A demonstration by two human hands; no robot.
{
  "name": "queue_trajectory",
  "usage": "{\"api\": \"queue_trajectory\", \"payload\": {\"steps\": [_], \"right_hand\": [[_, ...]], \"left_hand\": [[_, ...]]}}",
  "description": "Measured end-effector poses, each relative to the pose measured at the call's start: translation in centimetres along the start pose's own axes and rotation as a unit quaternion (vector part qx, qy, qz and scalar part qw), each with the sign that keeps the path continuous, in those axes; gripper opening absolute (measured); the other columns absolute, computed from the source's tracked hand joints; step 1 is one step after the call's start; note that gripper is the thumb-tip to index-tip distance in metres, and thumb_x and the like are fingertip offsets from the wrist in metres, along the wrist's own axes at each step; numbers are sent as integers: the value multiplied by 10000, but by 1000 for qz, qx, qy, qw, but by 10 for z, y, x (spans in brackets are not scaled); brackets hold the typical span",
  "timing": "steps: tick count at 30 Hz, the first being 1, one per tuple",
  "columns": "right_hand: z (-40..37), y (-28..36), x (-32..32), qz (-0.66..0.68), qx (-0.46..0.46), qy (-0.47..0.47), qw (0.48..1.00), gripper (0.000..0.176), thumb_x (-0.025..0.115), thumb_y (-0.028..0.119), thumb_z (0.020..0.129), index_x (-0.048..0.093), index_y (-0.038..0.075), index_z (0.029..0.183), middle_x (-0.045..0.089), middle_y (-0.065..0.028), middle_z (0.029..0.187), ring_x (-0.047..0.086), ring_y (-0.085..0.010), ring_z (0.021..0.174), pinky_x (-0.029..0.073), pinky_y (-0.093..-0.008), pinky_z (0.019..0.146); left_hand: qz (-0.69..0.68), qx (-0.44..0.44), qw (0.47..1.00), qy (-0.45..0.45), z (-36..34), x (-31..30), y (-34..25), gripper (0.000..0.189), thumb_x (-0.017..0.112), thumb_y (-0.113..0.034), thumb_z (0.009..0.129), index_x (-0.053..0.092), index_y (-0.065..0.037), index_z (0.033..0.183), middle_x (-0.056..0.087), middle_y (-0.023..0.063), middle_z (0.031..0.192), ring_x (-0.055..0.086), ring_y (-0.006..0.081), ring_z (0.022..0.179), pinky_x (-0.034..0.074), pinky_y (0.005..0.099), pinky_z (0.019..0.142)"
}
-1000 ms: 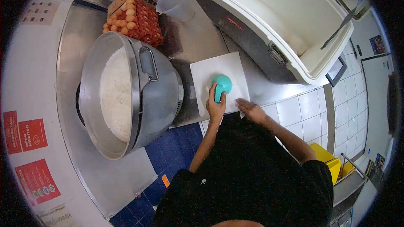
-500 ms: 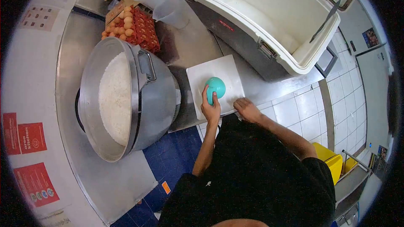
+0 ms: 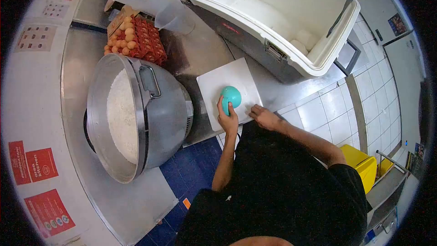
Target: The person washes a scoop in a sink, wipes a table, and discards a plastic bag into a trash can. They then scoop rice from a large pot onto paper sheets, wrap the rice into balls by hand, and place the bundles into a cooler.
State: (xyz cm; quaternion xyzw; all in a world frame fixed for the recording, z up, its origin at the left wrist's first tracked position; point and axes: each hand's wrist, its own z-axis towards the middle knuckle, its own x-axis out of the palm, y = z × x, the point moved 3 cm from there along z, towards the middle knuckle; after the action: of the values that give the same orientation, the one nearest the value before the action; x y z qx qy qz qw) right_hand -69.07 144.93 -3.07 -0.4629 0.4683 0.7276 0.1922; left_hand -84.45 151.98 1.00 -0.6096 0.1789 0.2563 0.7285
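My left hand (image 3: 228,118) is closed around a smooth turquoise bowl (image 3: 232,94), with the thumb lying along its near side. The bowl is over a square white board (image 3: 214,82) on the metal counter. Close to the board's near right edge is my right hand (image 3: 265,117), its fingers curled together; whatever is between them, if anything, is hidden. Left of the board stands a large metal pot (image 3: 166,109) tilted toward the wall side, with white rice (image 3: 122,118) inside.
A large open cool box (image 3: 255,41) with white rounded lumps (image 3: 304,41) inside stands beyond the board. Eggs (image 3: 122,41) sit by red trays (image 3: 148,41), near translucent plastic jugs (image 3: 175,16). A yellow bin (image 3: 359,164) is on the right, and white tiles cover the floor.
My view has shifted slightly, so the scene sits differently in frame. My left hand keeps its hold on the bowl. My right hand's fingers have moved slightly at the board's edge.
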Motion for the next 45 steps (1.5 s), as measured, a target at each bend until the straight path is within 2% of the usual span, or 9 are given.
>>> {"api": "queue_trajectory", "payload": {"steps": [10,12,17,23,27,31,35,40,45], "right_hand": [[8,8,-14,56,80,17,995,308,612,88,788,555,5,1079,553,-169,1094,523,-335,1112,458,-418,949],[9,8,-15,48,64,9,997,307,607,93,792,554,16,1084,560,-164,1095,527,-329,1109,459,-423,947],[11,-5,-13,47,54,51,996,341,592,110,815,551,39,1146,570,-152,1155,529,-315,1136,438,-421,987],[-7,-29,7,53,-28,13,998,407,602,95,805,564,30,1205,548,-121,1276,481,-297,1234,393,-413,1056],[-12,-28,1,60,-46,-9,997,361,603,68,811,594,24,1169,552,-114,1278,483,-277,1238,391,-399,1062],[-2,-21,-12,101,10,-64,993,286,594,-2,804,599,15,1089,610,-144,1155,565,-311,1111,476,-396,953],[25,-18,-31,177,131,-140,965,156,574,-43,831,570,-4,982,637,-176,940,623,-381,875,528,-438,762],[77,-35,-33,3,175,-190,966,113,504,133,923,545,36,884,618,-177,810,618,-375,703,505,-442,614],[100,-46,-15,-112,182,-109,971,167,583,224,861,582,64,908,609,-140,822,638,-316,764,516,-459,611]], "left_hand": [[-6,69,996,-51,5,-17,-26,412,562,-113,931,484,-48,1331,589,186,1253,632,364,1033,495,419,855],[-149,-124,980,-41,7,-49,-62,433,567,-119,930,464,-35,1342,545,156,1301,616,321,1030,483,397,881],[-125,120,954,-245,37,-181,-175,538,603,-295,938,365,-18,1333,551,189,1152,583,135,590,439,224,420],[390,137,859,-304,99,-305,-212,448,658,-279,910,507,16,1211,606,135,983,630,224,781,535,300,673],[95,89,954,-270,63,-244,-192,348,700,-170,854,602,-44,1162,632,88,1038,600,280,993,445,402,942],[105,147,957,229,20,-115,-91,367,717,-232,820,633,-72,1140,633,151,1095,591,321,1048,392,445,995],[196,172,943,208,19,-80,50,211,680,-220,845,674,-61,983,661,136,983,609,323,987,394,465,961],[34,101,988,108,63,-59,61,149,642,-175,862,663,-28,841,661,156,847,621,368,764,473,434,677],[50,85,990,104,69,-25,79,147,660,-203,842,659,-56,837,661,138,826,621,348,832,444,463,791]]}}
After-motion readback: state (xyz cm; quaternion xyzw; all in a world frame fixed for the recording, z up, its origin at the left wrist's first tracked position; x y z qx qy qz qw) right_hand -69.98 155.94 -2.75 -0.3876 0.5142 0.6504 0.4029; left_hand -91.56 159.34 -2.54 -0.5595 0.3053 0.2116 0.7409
